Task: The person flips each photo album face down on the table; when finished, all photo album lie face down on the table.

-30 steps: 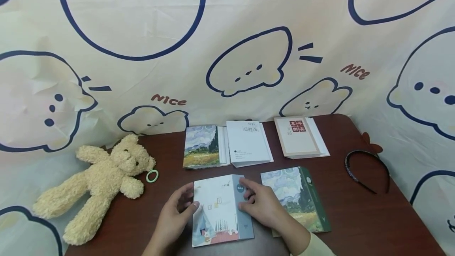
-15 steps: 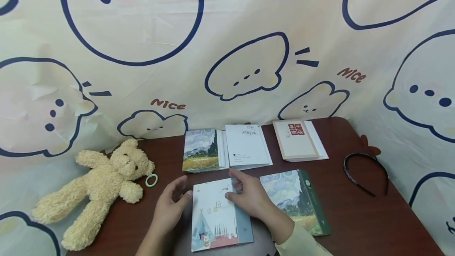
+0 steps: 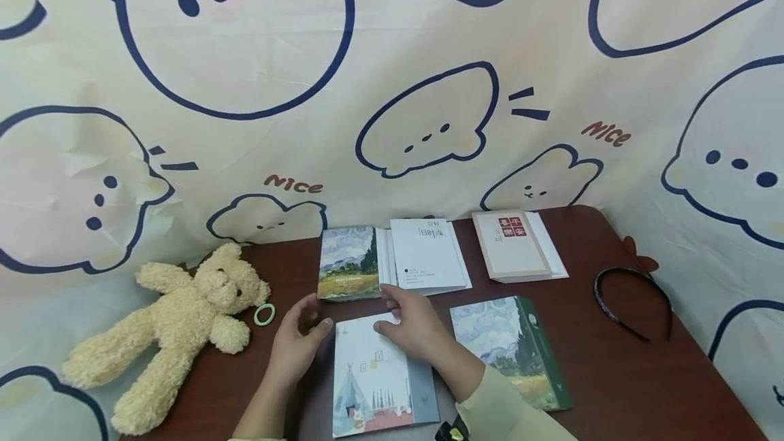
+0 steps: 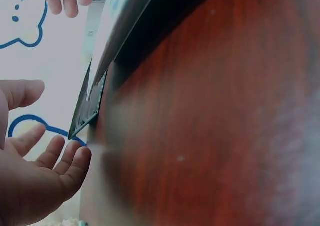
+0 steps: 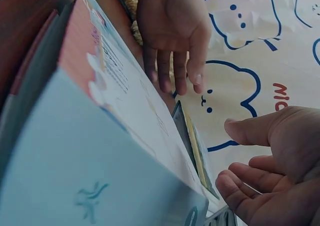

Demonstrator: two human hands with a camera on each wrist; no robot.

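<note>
A thin white illustrated box (image 3: pixel 370 390) with a painted tent and a blue-grey side panel (image 5: pixel 100 151) lies at the table's front middle. Just off its left edge, my left hand (image 3: pixel 294 346) hovers with its fingers loosely bent and nothing in them. My right hand (image 3: pixel 418 329) is over the box's upper right corner, its thumb and fingers apart; the right wrist view shows no thing between them. Right of the box lies a green-edged landscape box (image 3: pixel 505 346), partly covered by my right sleeve.
Along the back stand a landscape-covered box (image 3: pixel 349 264), a white box (image 3: pixel 427 257) and a beige box with red squares (image 3: pixel 511 243). At left lie a teddy bear (image 3: pixel 180 325) and a green ring (image 3: pixel 265 314). A black headband (image 3: pixel 603 305) is at right.
My right hand has let go of the box's side panel and moved left and up over its top corner. The left hand has come off the left edge. The box has barely moved.
</note>
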